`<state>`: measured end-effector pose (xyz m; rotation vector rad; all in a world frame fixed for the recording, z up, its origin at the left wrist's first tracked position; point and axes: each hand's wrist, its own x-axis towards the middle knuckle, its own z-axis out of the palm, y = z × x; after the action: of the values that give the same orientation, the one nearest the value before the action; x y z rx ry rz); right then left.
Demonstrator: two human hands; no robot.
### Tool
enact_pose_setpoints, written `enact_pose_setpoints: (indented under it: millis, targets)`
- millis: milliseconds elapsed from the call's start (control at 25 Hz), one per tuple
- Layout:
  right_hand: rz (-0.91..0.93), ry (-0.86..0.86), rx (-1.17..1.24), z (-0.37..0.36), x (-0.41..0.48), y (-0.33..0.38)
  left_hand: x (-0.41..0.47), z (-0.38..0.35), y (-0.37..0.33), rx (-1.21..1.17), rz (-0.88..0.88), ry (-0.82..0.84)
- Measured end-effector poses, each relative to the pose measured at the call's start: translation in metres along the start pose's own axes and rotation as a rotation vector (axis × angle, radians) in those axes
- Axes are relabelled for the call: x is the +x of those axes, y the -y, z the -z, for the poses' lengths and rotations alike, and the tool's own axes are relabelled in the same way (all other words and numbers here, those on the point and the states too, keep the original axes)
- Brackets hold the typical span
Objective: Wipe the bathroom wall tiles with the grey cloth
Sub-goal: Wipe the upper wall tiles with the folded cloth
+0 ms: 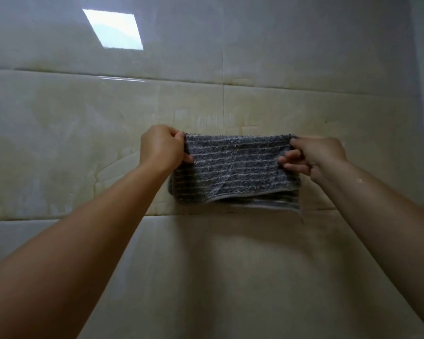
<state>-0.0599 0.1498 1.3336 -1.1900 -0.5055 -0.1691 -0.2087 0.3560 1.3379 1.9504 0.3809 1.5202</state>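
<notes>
The light is dim and bluish, with one bright slanted patch of glare [113, 29] on the glossy pale wall tiles [59, 118] at upper left. Soft broad shadows [206, 253] darken the lower tile. The picture is slightly soft, and the horizontal grout lines [59, 70] bow toward the edges.

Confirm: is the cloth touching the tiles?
Cannot tell. The head view faces the wall head-on: the cloth, pinched at its ends by the left hand and right hand, overlaps the tiles, so neither gap nor contact shows.
</notes>
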Motion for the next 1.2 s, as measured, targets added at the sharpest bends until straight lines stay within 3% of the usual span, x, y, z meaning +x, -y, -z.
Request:
enact_pose_setpoints:
  millis: [160, 320, 440, 520, 640, 760, 920, 1080, 1200]
  targets:
    - [0.098, -0.029, 0.263, -0.023, 0.027, 0.013, 0.021, -0.014, -0.014, -0.125, -0.086, -0.103]
    - [0.420, -0.163, -0.245, -0.041, 0.048, -0.012, 0.035, -0.040, -0.008, 0.083, -0.176, -0.229]
    - [0.676, -0.087, -0.315, -0.044, 0.048, -0.034, 0.030, -0.055, 0.001, 0.078, -0.345, -0.328]
    - [0.965, -0.088, -0.468, -0.042, 0.054, -0.047, 0.026, -0.063, 0.007, 0.114, -0.516, -0.359]
    - [1.187, -0.203, -0.961, -0.040, 0.075, -0.063, 0.027, -0.079, 0.023, 0.463, -0.677, -0.289]
    - [1.205, -0.162, -1.156, -0.044, 0.082, -0.069, 0.032, -0.092, 0.039, 0.766, -0.692, -0.188]
    - [1.163, -0.071, -1.210, -0.045, 0.092, -0.068, 0.037, -0.094, 0.047, 0.679, -0.728, -0.156]
    - [1.007, -0.058, -1.201, -0.054, 0.084, -0.055, 0.058, -0.084, 0.042, 0.724, -0.852, -0.153]
    - [0.917, -0.087, -1.197, -0.069, 0.080, -0.043, 0.077, -0.072, 0.034, 0.780, -0.836, -0.118]
